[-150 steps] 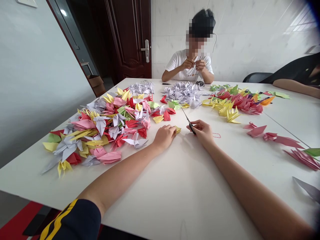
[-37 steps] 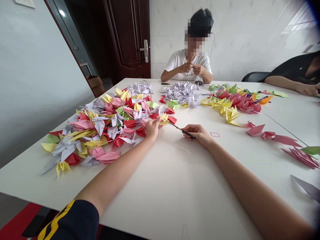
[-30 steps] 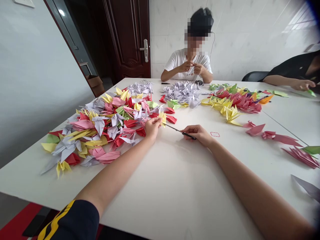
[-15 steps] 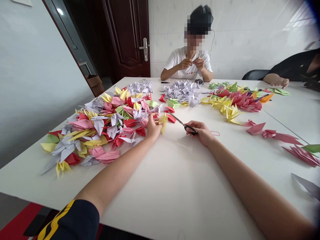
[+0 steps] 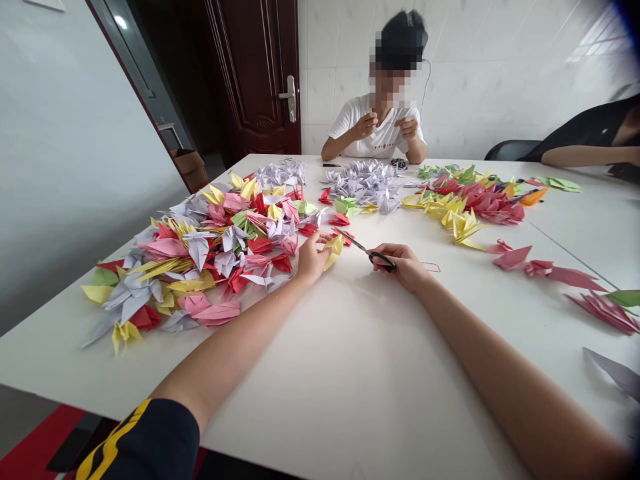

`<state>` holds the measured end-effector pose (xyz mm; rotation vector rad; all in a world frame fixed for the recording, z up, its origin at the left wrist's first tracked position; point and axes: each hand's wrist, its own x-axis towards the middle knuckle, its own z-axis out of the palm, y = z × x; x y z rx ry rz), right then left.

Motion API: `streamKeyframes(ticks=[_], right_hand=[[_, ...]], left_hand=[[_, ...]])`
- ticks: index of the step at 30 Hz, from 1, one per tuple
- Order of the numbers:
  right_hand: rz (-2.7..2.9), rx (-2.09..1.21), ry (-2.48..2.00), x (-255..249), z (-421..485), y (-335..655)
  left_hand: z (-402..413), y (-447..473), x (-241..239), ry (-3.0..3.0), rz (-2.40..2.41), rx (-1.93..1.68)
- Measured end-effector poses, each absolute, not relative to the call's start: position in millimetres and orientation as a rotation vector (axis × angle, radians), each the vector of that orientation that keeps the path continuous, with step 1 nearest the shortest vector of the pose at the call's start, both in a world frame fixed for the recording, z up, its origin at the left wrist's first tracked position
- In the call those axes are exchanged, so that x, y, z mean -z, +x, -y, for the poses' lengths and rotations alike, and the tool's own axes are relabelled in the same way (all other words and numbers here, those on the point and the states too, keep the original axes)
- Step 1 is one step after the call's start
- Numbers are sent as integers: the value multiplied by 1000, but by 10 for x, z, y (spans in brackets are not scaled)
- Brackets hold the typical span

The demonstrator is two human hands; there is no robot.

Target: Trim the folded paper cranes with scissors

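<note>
Left hand (image 5: pixel 313 260) and right hand (image 5: pixel 403 267) at a smooth white table (image 5: pixel 320 373). The left fingers appear to pinch a creased yellow paper crane (image 5: pixel 333 252), though the fold is partly hidden. The right hand grasps steel scissors (image 5: pixel 353 241) by black loop handles, the narrow blades pointing at the crane. A heap of multicoloured paper cranes (image 5: pixel 215 253) lies just beside the left hand.

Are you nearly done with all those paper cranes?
Not nearly, it seems. Done: lavender cranes sit in their own pile. In hand: your right hand holds scissors, your left hand touches a yellow crane. Left: a big mixed-colour heap of cranes.
</note>
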<state>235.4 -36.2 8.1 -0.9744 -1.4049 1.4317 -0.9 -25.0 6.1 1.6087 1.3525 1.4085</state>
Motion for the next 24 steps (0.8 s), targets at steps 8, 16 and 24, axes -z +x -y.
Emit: streamKeyframes(ticks=[8,16,24], right_hand=[[1406,-1420,-975,-46,340,2367],[1393,-1448,-971,-93,363,2341],[1393,-1425,-951,-130,394,2350]], left_hand=[[201,-28,-19,1496,-1313,-1389],[186,-27,5,1500,-1301,-1367],[175,-27,-2,1352,-1328,-1408]])
